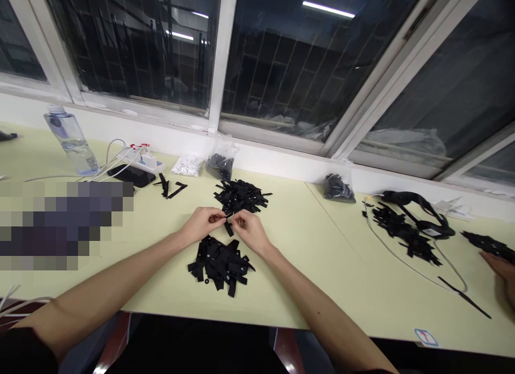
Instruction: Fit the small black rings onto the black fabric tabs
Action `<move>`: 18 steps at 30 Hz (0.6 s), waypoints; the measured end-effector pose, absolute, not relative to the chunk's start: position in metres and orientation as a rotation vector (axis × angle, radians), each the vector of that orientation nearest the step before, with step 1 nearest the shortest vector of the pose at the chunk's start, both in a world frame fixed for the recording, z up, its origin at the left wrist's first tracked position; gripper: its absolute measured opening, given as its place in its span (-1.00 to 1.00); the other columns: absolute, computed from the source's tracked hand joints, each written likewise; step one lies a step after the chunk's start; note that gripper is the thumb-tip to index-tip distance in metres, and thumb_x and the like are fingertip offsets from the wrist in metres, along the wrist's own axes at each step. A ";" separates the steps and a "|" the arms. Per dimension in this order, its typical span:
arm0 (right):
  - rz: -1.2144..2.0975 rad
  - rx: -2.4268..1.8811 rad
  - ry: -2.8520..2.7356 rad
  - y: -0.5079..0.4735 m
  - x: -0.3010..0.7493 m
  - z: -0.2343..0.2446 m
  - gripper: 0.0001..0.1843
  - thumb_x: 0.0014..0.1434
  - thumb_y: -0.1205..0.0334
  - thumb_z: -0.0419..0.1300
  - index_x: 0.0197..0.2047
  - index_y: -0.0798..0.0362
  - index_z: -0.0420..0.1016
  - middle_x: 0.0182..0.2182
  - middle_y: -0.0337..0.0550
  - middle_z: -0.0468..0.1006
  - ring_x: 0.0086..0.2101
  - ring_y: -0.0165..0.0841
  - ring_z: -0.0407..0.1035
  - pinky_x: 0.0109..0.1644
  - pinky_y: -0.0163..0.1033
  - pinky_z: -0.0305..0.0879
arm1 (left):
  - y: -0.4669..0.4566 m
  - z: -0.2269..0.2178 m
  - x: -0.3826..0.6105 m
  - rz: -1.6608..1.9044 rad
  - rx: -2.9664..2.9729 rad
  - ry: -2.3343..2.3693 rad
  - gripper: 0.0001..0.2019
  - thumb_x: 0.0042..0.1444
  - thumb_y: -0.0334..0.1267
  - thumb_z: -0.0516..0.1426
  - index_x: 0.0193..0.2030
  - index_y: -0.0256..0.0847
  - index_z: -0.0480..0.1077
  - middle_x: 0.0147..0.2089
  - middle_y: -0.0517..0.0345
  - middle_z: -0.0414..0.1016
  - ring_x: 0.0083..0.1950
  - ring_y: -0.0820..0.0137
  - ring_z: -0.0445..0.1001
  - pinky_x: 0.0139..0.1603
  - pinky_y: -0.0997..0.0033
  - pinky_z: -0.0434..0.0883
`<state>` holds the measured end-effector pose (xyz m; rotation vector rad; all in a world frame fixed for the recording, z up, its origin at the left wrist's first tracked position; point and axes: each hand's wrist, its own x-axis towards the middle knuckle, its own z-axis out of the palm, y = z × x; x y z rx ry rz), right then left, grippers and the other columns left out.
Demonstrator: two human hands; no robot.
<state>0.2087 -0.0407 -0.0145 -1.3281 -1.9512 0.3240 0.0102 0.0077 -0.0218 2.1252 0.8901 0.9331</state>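
Note:
Over the table, my left hand (205,224) and my right hand (250,229) meet with pinched fingers. Between them is a short black fabric strip (228,227), its lower end hanging down; both hands appear to grip it. Just behind my fingers lies a heap of black strips (243,195). Closer to me is a second heap of black strips (220,261), several with small white marks. A small black ring (206,281) lies at its near edge.
Toward the window stand a water bottle (72,140), a power strip (142,159), a phone (132,175), a white packet (187,166) and bags of black pieces (219,162) (339,187). At right are a black headset strap (418,213), a cable, more strips (406,232) and another person's hand (499,269).

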 end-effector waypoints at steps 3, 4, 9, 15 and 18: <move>0.345 -1.314 -1.970 -0.041 0.209 -0.014 -0.92 0.21 0.24 0.21 -0.30 0.02 0.51 -0.38 -0.22 0.45 -0.39 -0.39 0.31 -0.29 -0.28 0.24 | 0.007 -0.022 0.010 0.941 2.123 0.883 -0.78 0.17 -0.14 0.15 -0.16 -0.16 0.57 -0.20 0.13 0.61 -0.24 0.35 0.54 -0.17 0.42 0.46; 0.345 -1.303 -1.986 -0.041 0.208 -0.015 -0.92 0.21 0.21 0.22 -0.28 0.01 0.52 -0.37 -0.21 0.45 -0.37 -0.38 0.31 -0.27 -0.28 0.24 | 0.007 -0.022 0.010 0.942 2.124 0.877 -0.77 0.18 -0.14 0.15 -0.16 -0.15 0.57 -0.19 0.13 0.61 -0.23 0.35 0.54 -0.16 0.42 0.46; 0.329 -1.271 -1.993 -0.041 0.205 -0.017 -0.86 0.27 0.22 0.15 -0.26 0.00 0.53 -0.36 -0.19 0.45 -0.37 -0.37 0.31 -0.25 -0.26 0.24 | 0.006 -0.020 0.011 0.935 2.136 0.866 -0.74 0.20 -0.10 0.13 -0.14 -0.14 0.58 -0.18 0.13 0.61 -0.24 0.35 0.53 -0.17 0.42 0.45; 0.453 -1.283 -1.816 -0.040 0.214 -0.011 -0.80 0.24 0.12 0.14 -0.28 0.05 0.51 -0.37 -0.16 0.50 -0.38 -0.35 0.33 -0.33 -0.26 0.24 | 0.005 -0.017 0.010 0.935 2.159 0.877 -0.75 0.19 -0.08 0.13 -0.19 -0.12 0.59 -0.21 0.12 0.60 -0.26 0.33 0.51 -0.18 0.39 0.42; 0.578 -1.281 -1.747 -0.037 0.218 -0.014 -0.75 0.22 0.05 0.15 -0.25 0.06 0.52 -0.37 -0.16 0.54 -0.39 -0.35 0.35 -0.33 -0.26 0.25 | 0.005 -0.017 0.009 0.934 2.201 0.859 -0.79 0.14 -0.09 0.17 -0.24 -0.11 0.60 -0.25 0.10 0.59 -0.24 0.29 0.50 -0.17 0.37 0.41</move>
